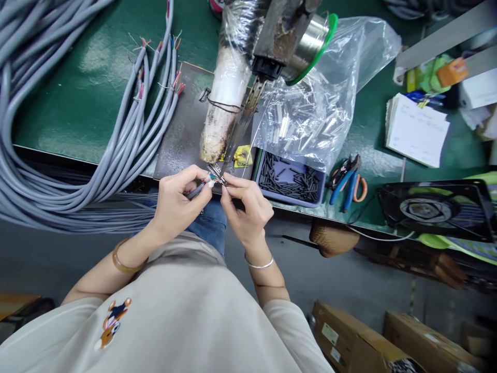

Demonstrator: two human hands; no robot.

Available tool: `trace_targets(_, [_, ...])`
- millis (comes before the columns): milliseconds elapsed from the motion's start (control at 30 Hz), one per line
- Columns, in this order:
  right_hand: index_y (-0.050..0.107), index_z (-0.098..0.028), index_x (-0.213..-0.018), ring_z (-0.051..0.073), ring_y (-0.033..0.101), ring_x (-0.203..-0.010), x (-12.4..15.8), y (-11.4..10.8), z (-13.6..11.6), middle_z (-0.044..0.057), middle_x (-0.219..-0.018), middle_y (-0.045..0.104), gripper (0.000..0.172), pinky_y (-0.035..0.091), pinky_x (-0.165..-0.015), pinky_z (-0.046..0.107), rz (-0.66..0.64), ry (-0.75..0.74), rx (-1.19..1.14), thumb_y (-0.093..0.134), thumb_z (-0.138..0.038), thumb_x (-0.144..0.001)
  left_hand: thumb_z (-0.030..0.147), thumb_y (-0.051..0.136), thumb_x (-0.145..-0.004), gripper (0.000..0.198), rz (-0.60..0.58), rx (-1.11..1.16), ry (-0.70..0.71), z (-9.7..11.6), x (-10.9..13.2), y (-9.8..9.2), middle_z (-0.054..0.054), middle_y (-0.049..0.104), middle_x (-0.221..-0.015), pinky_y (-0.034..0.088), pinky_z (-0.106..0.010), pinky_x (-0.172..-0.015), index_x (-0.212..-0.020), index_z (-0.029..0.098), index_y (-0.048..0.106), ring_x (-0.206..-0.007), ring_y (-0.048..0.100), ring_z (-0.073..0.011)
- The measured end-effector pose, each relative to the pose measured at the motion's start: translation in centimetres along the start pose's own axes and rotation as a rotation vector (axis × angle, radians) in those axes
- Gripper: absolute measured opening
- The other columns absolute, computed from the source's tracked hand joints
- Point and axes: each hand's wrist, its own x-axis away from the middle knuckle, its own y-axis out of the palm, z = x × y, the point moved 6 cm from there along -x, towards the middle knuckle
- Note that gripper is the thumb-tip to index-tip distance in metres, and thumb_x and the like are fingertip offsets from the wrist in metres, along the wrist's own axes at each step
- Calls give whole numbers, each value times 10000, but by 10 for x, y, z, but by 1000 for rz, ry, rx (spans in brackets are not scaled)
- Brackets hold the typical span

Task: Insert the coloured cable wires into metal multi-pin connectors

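My left hand (pixel 176 202) pinches the end of a grey cable (pixel 195 191), whose thin coloured wires fan out at the fingertips. Between finger and thumb, my right hand (pixel 250 207) grips a small metal multi-pin connector (pixel 217 173). The wire ends meet the pin row, but I cannot tell which are joined. Just above the fingers, a soldering iron (pixel 245 116) points down beside a thick plastic-wrapped tube (pixel 225 98) with a browned end. A strand of solder wire (pixel 261 122) hangs from a green-rimmed spool (pixel 308 49).
Grey cables (pixel 116 160) with stripped ends lie in bundles at left. Right of my hands stand a blue tray (pixel 316 199) of small black pins, a clear bag (pixel 310 109) of parts, cutters (pixel 349 184), a notepad (pixel 415 132) and a black fan (pixel 435 210). Cardboard boxes (pixel 349 336) sit on the floor.
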Motion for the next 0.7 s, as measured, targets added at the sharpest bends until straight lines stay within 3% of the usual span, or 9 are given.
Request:
trace_targets(133, [634,-227,-917,162,766,-931,-1,-1,6,52,-1020,792,149,628,-794,298,-6,58,-77,663,-82,-900,183,701,-841,64,-49,20,-19,0,-2,0,41,570,-590,313,-187,-447,-792,170,661,-450,413,-41])
trace_targets(267, [689,-239,-936,133,702,-791,-4,-11,12,-6,-859,726,103,578,-681,272,-21,176,-99,659,-141,-926,274,730,-855,155,-184,256,-190,-8,-2,8,67,468,-516,260,-183,-370,-799,179,620,-384,385,-45])
trace_targets(367, [720,-256,-1022,115,657,-746,-6,-15,7,-13,-840,679,129,540,-644,253,-119,157,-39,669,-175,-936,327,746,-855,206,-234,336,-239,-8,0,11,54,497,-543,270,-175,-356,-799,175,618,-387,415,-45])
trace_targets(467, [689,-235,-989,115,656,-762,-5,-10,0,-5,-839,670,88,544,-661,245,-214,89,3,643,-170,-952,297,736,-857,176,-240,314,-211,-5,3,13,59,490,-539,267,-170,-362,-804,172,624,-393,390,-37])
trace_targets(567, [644,-228,-961,135,677,-812,0,-11,0,10,-857,683,93,568,-714,267,-118,78,44,615,-140,-956,247,741,-830,154,-201,289,-197,-3,5,12,57,496,-562,265,-168,-379,-784,170,616,-417,366,-31])
trace_targets(700, [641,-243,-983,149,708,-808,7,-22,13,-1,-861,694,125,591,-663,278,117,221,-69,613,-126,-948,216,728,-812,129,-136,335,-234,-6,5,9,62,485,-560,246,-168,-366,-780,172,612,-402,350,-28])
